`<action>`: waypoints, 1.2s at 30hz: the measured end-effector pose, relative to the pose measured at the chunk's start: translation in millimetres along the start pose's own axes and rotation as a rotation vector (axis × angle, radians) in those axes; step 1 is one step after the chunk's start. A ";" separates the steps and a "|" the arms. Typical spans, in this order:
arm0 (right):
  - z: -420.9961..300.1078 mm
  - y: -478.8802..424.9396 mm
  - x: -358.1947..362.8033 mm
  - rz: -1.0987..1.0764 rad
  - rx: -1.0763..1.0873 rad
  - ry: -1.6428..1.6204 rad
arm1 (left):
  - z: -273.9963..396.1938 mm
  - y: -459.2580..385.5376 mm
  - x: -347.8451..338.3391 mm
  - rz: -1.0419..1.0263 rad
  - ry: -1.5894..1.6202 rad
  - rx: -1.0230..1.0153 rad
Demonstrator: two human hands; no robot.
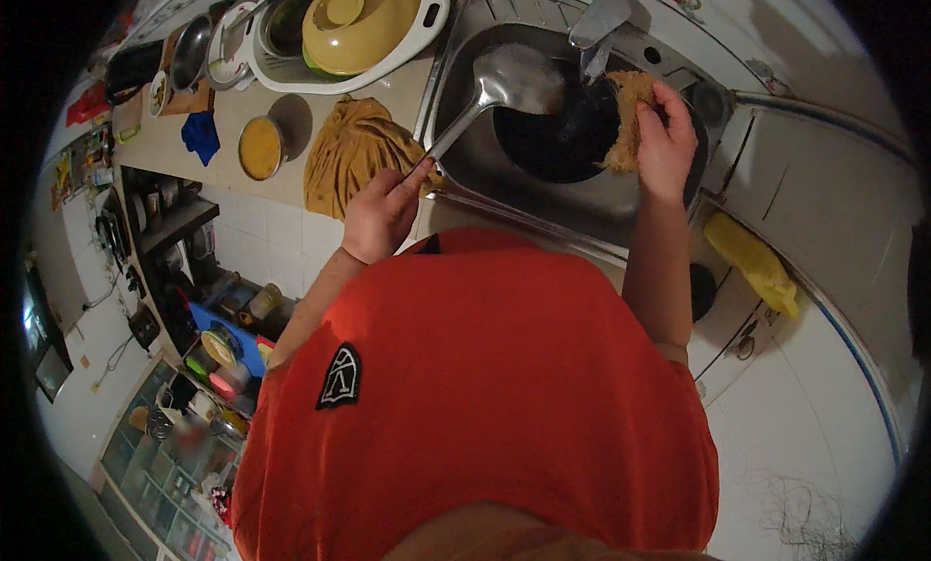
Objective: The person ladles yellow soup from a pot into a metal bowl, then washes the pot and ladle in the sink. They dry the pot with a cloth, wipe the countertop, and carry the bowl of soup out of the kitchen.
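Observation:
My left hand (385,212) grips the handle of a metal wok spatula (518,77), whose wide blade is over the sink. A fibrous tan scouring pad (627,124) hangs from the fingers of my right hand (668,139), just below the faucet (602,23). Under both lies a dark round pan or basin (553,146) inside the stainless steel sink (465,175); its contents are too dark to tell. Water seems to run from the faucet into it. A mustard-brown cloth (353,157) lies on the counter beside my left hand.
Left of the sink, a white dish tub (291,84) holds a yellow lid (364,23) and bowls. A metal cup with yellow contents (260,148), a blue cloth (200,135) and several pans stand along the counter. A yellow plastic bag (749,263) is at the right, below the counter.

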State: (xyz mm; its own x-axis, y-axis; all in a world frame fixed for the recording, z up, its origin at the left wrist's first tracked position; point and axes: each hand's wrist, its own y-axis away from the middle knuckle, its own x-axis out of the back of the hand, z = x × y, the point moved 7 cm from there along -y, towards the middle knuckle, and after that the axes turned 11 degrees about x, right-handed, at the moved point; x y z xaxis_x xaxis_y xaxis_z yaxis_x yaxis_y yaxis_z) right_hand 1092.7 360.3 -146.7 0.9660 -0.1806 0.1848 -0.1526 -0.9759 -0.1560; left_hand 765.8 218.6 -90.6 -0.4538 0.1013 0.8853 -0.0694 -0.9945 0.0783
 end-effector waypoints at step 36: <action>-75.0 19.4 -50.8 -0.104 -0.281 -0.939 | 78.8 -76.6 157.4 0.131 -0.390 -0.456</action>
State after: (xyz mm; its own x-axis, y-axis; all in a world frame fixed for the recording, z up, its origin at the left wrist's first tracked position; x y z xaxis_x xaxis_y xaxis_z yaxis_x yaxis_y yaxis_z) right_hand 1025.1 341.4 -86.3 0.7322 -0.0397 -0.6800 0.0162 -0.9970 0.0756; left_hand 769.7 308.7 78.8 -0.1314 -0.1236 0.9836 -0.4472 -0.8781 -0.1701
